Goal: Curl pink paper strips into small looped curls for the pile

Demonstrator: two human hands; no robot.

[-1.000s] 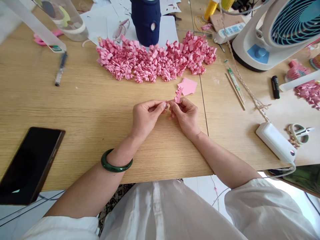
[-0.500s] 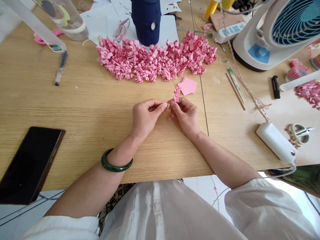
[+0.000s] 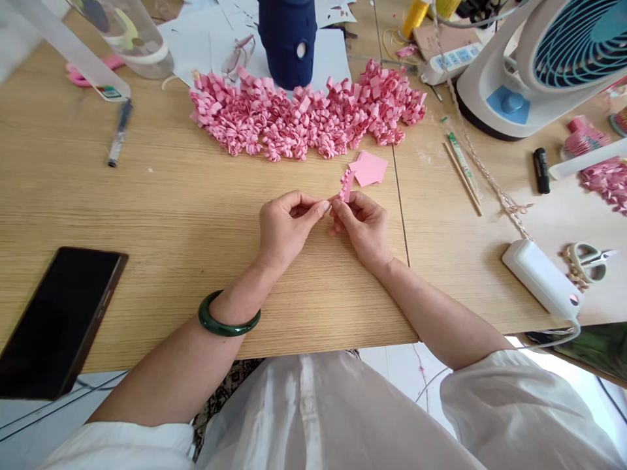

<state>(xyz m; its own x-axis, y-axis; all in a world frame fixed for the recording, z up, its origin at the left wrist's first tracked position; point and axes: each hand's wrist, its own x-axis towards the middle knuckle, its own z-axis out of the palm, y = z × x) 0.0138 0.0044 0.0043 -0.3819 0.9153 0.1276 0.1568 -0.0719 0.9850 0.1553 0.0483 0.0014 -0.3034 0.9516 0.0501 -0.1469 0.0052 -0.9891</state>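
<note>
Between the fingertips of my right hand (image 3: 363, 225) is a small pink paper strip (image 3: 347, 185) with a curled, looped edge, standing up above the thumb. My left hand (image 3: 289, 225), with a dark green bangle on its wrist, pinches close beside it, thumb against forefinger. The tips of both hands nearly meet; what the left fingers grip is too small to make out. Just behind the strip lie flat pink paper pieces (image 3: 371, 168). Farther back spreads a long heap of curled pink paper flowers (image 3: 304, 121).
A dark blue cup (image 3: 287, 46) stands behind the heap. To the right are a white fan (image 3: 509, 78), wooden sticks (image 3: 463, 177), a black marker (image 3: 541, 171), a white power box (image 3: 541, 277) and scissors (image 3: 588, 262). A phone (image 3: 61, 320) and a pen (image 3: 119, 134) lie left.
Both hands stay in nearly the same place. The pink strip shows only a very slight shift; the grip looks unchanged.
</note>
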